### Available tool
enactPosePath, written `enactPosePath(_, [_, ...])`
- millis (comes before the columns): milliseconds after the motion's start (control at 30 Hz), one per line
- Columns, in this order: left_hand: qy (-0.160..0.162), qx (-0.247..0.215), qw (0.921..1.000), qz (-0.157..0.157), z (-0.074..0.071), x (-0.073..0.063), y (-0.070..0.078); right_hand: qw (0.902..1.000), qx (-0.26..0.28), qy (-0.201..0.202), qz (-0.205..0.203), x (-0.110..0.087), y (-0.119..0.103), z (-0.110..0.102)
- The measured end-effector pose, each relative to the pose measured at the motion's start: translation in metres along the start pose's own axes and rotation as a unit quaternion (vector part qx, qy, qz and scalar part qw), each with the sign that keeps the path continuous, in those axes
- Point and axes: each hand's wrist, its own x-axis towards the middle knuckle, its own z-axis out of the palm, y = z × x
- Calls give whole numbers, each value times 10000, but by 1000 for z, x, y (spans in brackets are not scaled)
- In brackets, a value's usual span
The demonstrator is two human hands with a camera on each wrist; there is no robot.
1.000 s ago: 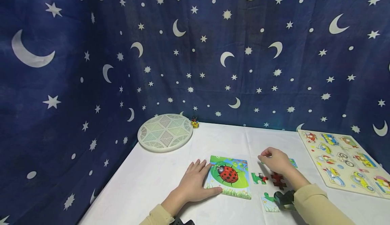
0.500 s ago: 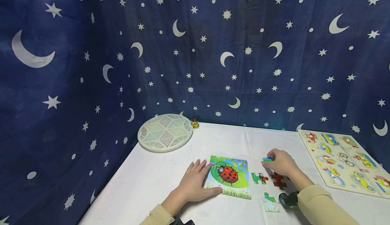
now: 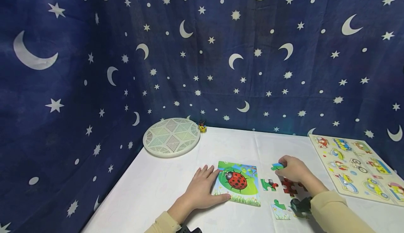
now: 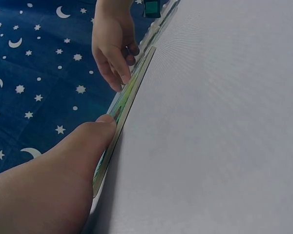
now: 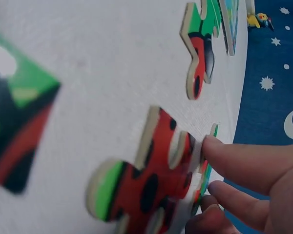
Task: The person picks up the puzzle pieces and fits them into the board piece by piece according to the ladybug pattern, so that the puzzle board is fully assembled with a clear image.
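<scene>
My left hand (image 3: 202,189) lies with fingers spread at the left side of a square ladybug picture board (image 3: 238,182), its thumb on the board's lower edge. To the right, my right hand (image 3: 295,169) pinches a blue-and-green jigsaw piece (image 3: 276,166) at table level. The right wrist view shows that piece (image 5: 207,175) edge-on at the fingertips. Nearer me lie a red spotted piece (image 3: 289,187), a green piece with the ladybug's head (image 3: 269,185) and a grass piece (image 3: 280,212). The right hand and wrist camera partly cover other pieces.
A round pale patterned board (image 3: 171,137) stands at the back left, with a small yellow-and-red toy (image 3: 202,127) beside it. At the right lies a wooden vehicle puzzle board (image 3: 356,170). A starry dark blue curtain (image 3: 214,57) borders the white table.
My right hand has shifted a little to the right, and the blue-and-green jigsaw piece at its fingertips shows more fully. My left hand stays in place on the board.
</scene>
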Motion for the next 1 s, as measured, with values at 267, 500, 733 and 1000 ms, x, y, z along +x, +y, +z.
enactPosePath(267, [-38, -43, 10000, -54, -2, 2, 2, 9986, 335, -89, 395, 2, 3, -1])
enactPosePath(500, [-24, -37, 10000, -39, 0, 0, 2, 9993, 226, -114, 264, 2, 5, -5])
enactPosePath(733, [79, -1, 10000, 31, 0, 2, 3, 9982, 332, -119, 479, 1, 4, -13])
enactPosePath(1000, [2, 26, 10000, -40, 0, 1, 2, 9973, 457, -27, 581, 0, 1, -8])
